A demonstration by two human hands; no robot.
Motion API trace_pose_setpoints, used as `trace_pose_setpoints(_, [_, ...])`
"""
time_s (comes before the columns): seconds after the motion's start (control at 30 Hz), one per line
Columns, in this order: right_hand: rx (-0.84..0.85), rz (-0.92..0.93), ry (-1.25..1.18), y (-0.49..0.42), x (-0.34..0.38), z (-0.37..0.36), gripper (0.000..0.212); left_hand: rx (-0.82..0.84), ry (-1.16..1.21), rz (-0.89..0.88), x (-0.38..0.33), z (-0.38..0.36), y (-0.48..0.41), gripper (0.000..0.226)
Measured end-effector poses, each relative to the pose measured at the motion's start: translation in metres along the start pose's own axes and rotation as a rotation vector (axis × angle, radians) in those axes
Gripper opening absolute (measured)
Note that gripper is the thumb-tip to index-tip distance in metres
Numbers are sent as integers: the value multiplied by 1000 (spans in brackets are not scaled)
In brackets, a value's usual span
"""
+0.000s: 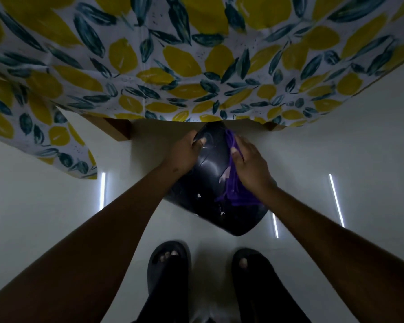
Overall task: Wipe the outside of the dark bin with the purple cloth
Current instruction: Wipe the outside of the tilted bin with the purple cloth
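Pretty dim overall, kind of a murky grey-green cast. The white floor reflects thin bright light strips, and the dark bin picks up soft glossy glare spots. Arms read as near-silhouettes. Wide-angle lens bends the edges hard, and the lemon-print tablecloth smears soft toward the top corners.

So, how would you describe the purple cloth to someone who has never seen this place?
Look below the edge of the lemon-print tablecloth, where both hands hold a dark bin. The purple cloth lies under the right hand, the only purple thing against the shiny black bin.
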State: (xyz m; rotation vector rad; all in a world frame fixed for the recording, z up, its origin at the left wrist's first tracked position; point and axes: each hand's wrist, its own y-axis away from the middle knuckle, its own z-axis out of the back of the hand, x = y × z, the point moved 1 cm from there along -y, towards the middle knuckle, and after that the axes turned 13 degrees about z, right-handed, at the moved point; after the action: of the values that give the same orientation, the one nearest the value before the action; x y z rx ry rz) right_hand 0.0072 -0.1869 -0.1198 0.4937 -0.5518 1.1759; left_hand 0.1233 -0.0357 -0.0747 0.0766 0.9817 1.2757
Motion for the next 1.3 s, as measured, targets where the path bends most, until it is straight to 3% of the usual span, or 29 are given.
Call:
trace_pose_setpoints(0.13, [135,348,382,71,33,-22,53,33,29,35,-2,1,-7,45])
trace_pose_setpoints(0.23, [185,587,494,84,37,-25,53,27,43,19,-9,0,-10,46])
trace_pose_setpoints(0.3, [124,472,449,61,29,-17,51,11,14,-20,-10,2,-5,42])
trace_pose_setpoints(0.4, [-17,165,159,19,14,-2,50,26,55,-68,2,7,12,32])
trace_pose_setpoints(0.5, [-26,-4,-68,-4,-4,6,49,9,83,-45,22,7,33,29])
trace_pose_setpoints(0.57, [-39,39,41,8,2,3,49,-15,75,-38,24,8,33,31])
trace_pose_setpoints(0.7, [61,334,419,74,31,-23,54,10,19,-39,8,10,15,32])
trace_pose_setpoints(0.83, [150,568,470,74,21,-17,55,-12,0,-59,3,8,12,32])
trace_pose_setpoints(0.9, [136,483,394,54,16,-10,53,-5,-1,-72,1,9,12,36])
trace_pose_setpoints(1.0, [-65,165,163,16,8,1,49,-12,2,-73,-5,9,13,35])
trace_pose_setpoints(1.1, [-59,11,-25,3,2,4,47,-1,-42,-29,-14,9,8,34])
trace_pose_setpoints(1.3, [29,375,254,84,30,-24,54,121,-140,2,-31,13,-10,28])
